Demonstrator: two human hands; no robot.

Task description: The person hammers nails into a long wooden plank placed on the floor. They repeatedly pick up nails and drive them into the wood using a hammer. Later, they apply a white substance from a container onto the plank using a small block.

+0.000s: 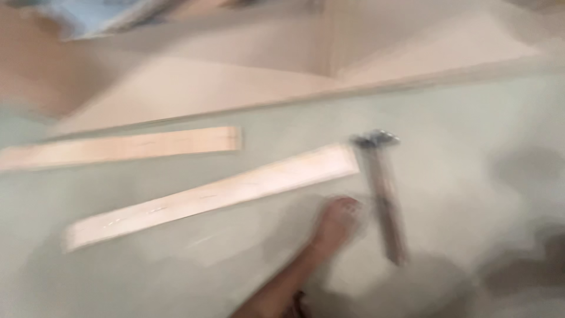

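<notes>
Wooden strips (209,197) beside hammer (384,194); grey floor (471,129).

A long pale wooden strip (212,197) lies slantwise on the smooth grey-green floor (471,135). Beyond it, well apart, lies a second, shorter pale wooden strip (120,147), nearly level. Farther behind both, large light plywood sheets (235,76) rest on the floor. Past the sheets, at the far left, shows something blurred and pale blue (88,15).
</notes>
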